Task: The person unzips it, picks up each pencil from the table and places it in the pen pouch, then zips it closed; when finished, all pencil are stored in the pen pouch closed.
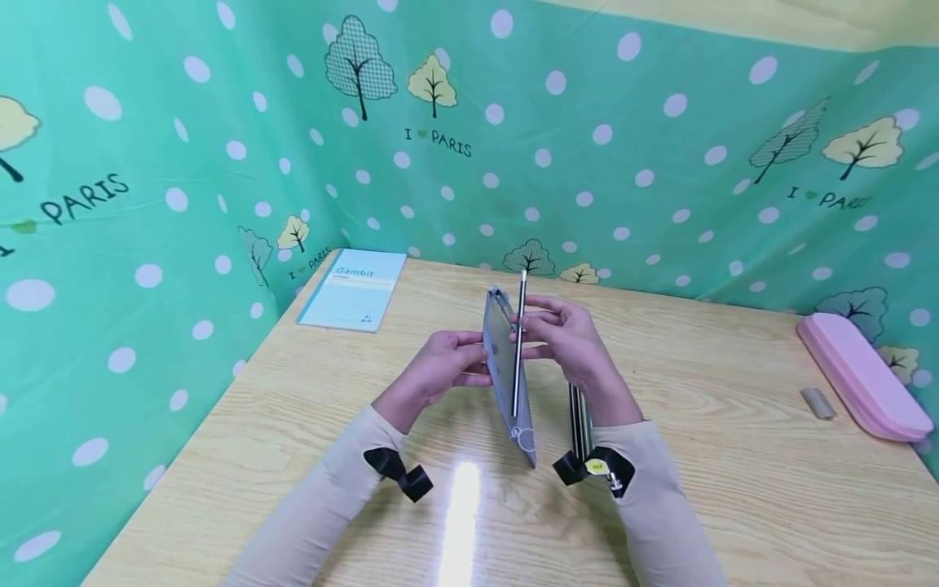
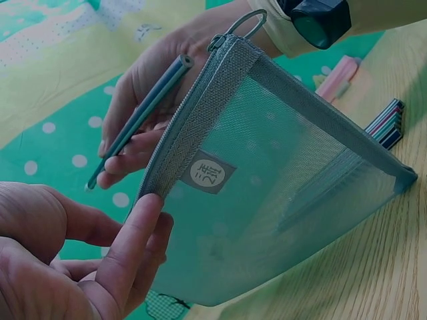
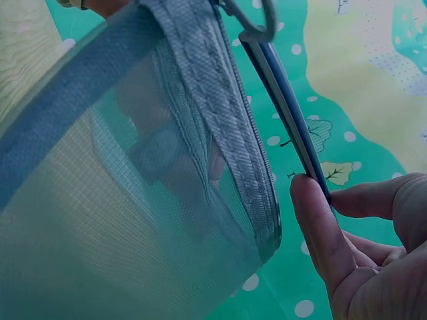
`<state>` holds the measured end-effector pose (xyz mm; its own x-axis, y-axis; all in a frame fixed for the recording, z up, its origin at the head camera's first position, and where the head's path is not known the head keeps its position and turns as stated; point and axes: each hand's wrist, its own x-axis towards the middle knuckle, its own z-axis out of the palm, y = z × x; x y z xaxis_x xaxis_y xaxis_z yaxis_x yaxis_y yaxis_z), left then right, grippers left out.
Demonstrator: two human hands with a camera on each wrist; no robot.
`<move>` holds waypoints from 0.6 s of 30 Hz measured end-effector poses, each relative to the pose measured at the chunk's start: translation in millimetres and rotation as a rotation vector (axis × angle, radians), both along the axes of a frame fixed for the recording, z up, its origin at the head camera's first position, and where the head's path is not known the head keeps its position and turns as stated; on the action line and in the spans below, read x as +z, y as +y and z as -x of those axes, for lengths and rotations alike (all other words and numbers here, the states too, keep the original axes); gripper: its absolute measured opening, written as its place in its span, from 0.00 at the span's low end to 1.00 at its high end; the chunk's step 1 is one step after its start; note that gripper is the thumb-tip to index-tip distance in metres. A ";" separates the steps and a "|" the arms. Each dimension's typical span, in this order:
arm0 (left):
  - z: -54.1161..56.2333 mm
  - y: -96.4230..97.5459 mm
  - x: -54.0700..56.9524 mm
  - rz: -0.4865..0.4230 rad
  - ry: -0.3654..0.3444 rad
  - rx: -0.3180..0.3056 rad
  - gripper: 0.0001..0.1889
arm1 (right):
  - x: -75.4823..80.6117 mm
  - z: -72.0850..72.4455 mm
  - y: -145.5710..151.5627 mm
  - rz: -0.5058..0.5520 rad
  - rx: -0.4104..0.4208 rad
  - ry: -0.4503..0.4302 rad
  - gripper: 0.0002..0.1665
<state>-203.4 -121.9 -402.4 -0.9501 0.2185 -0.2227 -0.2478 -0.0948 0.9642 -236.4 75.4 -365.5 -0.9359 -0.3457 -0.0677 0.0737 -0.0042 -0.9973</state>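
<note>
My left hand point(image 1: 440, 367) pinches the zippered edge of a grey-blue mesh zip pouch point(image 1: 502, 371), holding it on edge above the table. A small label point(image 2: 209, 173) with a round white mark shows on its side in the left wrist view. Between thumb and fingertips of my right hand point(image 1: 570, 338) is a dark striped pencil point(image 1: 517, 375), beside the pouch and along its zipper. The zipper's pull ring point(image 1: 524, 440) hangs at the end nearest me. Several striped pencils point(image 1: 579, 420) lie on the table below my right wrist, partly hidden by it.
A light blue notebook point(image 1: 352, 289) lies at the table's back left. On the right are a pink pencil case point(image 1: 861, 375) and a small grey eraser point(image 1: 817, 403). A green dotted curtain point(image 1: 587, 163) borders the table point(image 1: 704, 481) at the back and left.
</note>
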 end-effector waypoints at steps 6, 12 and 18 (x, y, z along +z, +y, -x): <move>0.2 -0.4 0.3 -0.016 -0.004 0.001 0.23 | 0.3 -1.4 -2.5 -0.014 -0.021 0.034 0.29; 0.0 -1.0 0.5 -0.020 0.005 -0.006 0.23 | 2.5 -4.6 -5.9 -0.088 -0.067 0.058 0.29; -1.2 -1.1 1.7 -0.013 0.009 0.000 0.23 | 2.6 -6.5 -9.6 -0.127 -0.072 0.085 0.29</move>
<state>-202.2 -123.0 -400.8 -0.9520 0.2215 -0.2112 -0.2389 -0.1067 0.9652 -229.9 65.8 -362.9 -0.9621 -0.2714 -0.0259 -0.0071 0.1200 -0.9927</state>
